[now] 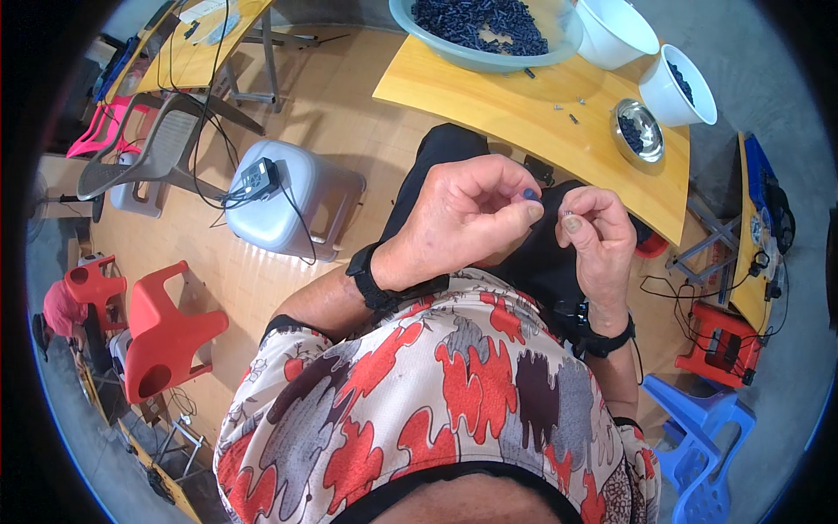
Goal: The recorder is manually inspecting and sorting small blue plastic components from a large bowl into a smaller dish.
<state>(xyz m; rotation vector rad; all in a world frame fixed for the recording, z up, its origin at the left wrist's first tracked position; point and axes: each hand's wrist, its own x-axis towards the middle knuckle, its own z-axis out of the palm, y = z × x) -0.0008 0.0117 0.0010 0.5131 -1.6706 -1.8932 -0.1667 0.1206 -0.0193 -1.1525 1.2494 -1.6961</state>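
Above my lap, my left hand (471, 211) pinches a small dark blue piece (529, 194) between thumb and forefinger. Most of that piece is covered by the fingertips. A short gap to the right, the thumb and forefinger of my right hand (604, 237) close on a tiny silvery metal piece (566, 213), too small to name. Beyond the hands, a wooden table (489, 100) carries a wide translucent basin (515, 59) full of small dark blue parts (480, 24). A steel bowl (653, 150) with similar parts sits near the table's right end.
Two white buckets (618, 35) stand right of the basin; the nearer holds dark parts. Loose bits (573, 118) lie on the tabletop. A grey stool (279, 196) bears a black box with cables (258, 179). Red stools (170, 332) stand left, a blue chair (703, 445) right.
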